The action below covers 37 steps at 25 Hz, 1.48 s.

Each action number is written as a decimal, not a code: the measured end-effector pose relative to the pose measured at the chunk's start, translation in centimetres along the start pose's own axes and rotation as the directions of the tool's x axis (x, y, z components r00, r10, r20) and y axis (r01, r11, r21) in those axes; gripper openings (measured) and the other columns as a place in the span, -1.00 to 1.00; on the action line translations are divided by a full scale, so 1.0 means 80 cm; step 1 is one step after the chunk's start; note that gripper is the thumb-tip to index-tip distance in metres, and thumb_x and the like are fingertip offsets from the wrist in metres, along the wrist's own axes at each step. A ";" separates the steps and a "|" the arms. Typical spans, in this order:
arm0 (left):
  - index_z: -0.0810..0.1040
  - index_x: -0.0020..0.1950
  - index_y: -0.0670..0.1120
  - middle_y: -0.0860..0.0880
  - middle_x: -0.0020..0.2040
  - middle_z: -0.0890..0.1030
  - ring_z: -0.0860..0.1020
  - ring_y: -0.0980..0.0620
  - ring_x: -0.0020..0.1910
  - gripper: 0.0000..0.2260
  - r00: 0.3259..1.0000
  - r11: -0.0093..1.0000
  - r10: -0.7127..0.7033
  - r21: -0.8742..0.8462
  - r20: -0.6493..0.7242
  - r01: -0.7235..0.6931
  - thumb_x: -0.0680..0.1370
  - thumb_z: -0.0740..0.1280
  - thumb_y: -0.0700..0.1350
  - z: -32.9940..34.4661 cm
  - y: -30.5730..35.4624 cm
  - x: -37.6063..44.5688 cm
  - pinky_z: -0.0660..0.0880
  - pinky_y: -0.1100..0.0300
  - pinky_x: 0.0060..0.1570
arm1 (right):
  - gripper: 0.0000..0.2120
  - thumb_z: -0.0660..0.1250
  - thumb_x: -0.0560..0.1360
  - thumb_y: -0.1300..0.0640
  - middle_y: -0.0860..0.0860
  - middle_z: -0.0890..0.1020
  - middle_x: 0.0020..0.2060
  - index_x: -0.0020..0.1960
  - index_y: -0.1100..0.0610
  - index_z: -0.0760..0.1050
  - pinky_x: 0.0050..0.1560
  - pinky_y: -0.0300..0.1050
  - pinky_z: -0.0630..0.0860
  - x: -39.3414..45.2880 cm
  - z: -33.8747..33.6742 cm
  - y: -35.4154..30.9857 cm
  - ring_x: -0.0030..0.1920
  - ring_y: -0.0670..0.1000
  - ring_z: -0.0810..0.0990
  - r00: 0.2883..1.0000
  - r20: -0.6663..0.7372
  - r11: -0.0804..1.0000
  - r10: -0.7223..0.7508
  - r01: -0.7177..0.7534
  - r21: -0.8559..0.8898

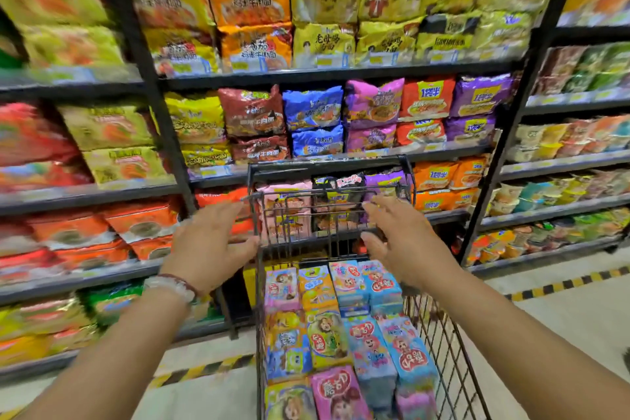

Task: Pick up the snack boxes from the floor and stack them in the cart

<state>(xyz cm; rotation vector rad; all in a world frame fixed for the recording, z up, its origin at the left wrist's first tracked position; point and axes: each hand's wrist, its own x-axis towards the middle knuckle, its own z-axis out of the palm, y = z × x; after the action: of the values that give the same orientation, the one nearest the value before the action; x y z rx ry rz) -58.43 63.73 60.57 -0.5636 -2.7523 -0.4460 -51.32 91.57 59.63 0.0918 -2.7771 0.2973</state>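
Shelves (pixel 327 77) of dark metal fill the whole background, several tiers high, packed with noodle packets (pixel 252 112) in yellow, orange, red, blue, pink and purple; the outer edges of the view are motion-blurred, so print there cannot be read. Pale floor (pixel 562 317) runs along the foot of the shelving, marked with a yellow-and-black striped strip (pixel 559 286). A black wire cart (pixel 439 344) stands in the middle foreground, its far end close to the shelves, with a smaller upper wire basket (pixel 327 211) at that far end; through its mesh only shelf stock behind can be made out. Snack boxes (pixel 344 327) lie in the lower part of the cart, packed side by side in rows, flat faces up: pink, orange, yellow and light blue cartons with cartoon figures, filling the cart's width from the far end to the bottom edge of the view. Both bare forearms reach forward over the cart. Left hand (pixel 211 242) hovers at the left side of the upper basket, fingers straight and loosely spread, palm turned inward, holding nothing; whether fingertips touch the wire cannot be told. Right hand (pixel 405 242) sits opposite at the right side, fingers likewise extended and apart, holding nothing. A beaded bracelet (pixel 174 285) circles the left wrist.
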 end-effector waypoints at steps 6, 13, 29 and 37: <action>0.28 0.45 -0.11 -0.13 0.39 0.39 0.34 -0.13 0.36 -0.41 0.977 0.983 -0.165 0.064 -0.134 0.174 0.51 0.29 0.15 -0.115 -0.066 -0.181 0.28 -0.03 0.29 | -0.36 -0.04 0.52 -0.28 0.03 0.20 0.44 0.51 0.00 0.13 0.42 -0.02 0.06 -0.085 -0.062 -0.134 0.44 0.05 0.12 0.998 0.016 0.997 -0.053 0.054 -0.049; 0.33 0.43 -0.17 -0.15 0.40 0.40 0.36 -0.14 0.37 -0.27 0.921 0.900 -0.320 0.232 -0.223 0.369 0.44 0.17 0.31 -0.192 -0.077 -0.345 0.30 -0.06 0.32 | -0.35 -0.05 0.50 -0.31 0.03 0.37 0.35 0.45 0.02 0.28 0.35 0.00 0.17 -0.138 -0.071 -0.218 0.37 0.07 0.28 0.974 -0.009 0.973 -0.226 0.225 -0.050; 0.51 0.25 -0.22 -0.18 0.15 0.58 0.57 -0.20 0.08 -0.29 0.728 0.672 -0.558 0.297 -0.398 0.678 0.39 0.06 0.29 -0.252 -0.061 -0.635 0.50 -0.10 0.02 | -0.16 -0.39 0.39 -0.34 0.03 0.29 0.42 0.49 0.01 0.19 0.40 0.01 0.13 -0.249 -0.064 -0.367 0.42 0.08 0.22 0.839 0.061 0.841 -0.541 0.539 0.044; 0.53 0.17 -0.17 -0.15 0.03 0.62 0.62 -0.18 -0.05 -0.42 0.642 0.556 -0.606 0.326 -0.471 0.764 0.40 0.13 0.24 -0.320 -0.174 -0.779 0.54 -0.08 -0.11 | -0.41 -0.14 0.57 -0.26 -0.05 0.20 0.47 0.52 -0.02 0.09 0.45 -0.03 0.02 -0.276 -0.047 -0.570 0.47 0.01 0.12 0.747 0.084 0.752 -0.659 0.653 0.092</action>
<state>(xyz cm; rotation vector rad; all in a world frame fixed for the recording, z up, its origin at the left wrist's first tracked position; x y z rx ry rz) -3.77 21.97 59.09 0.7271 -2.5007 0.0631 -24.80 48.46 64.34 1.1093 -2.6243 0.1824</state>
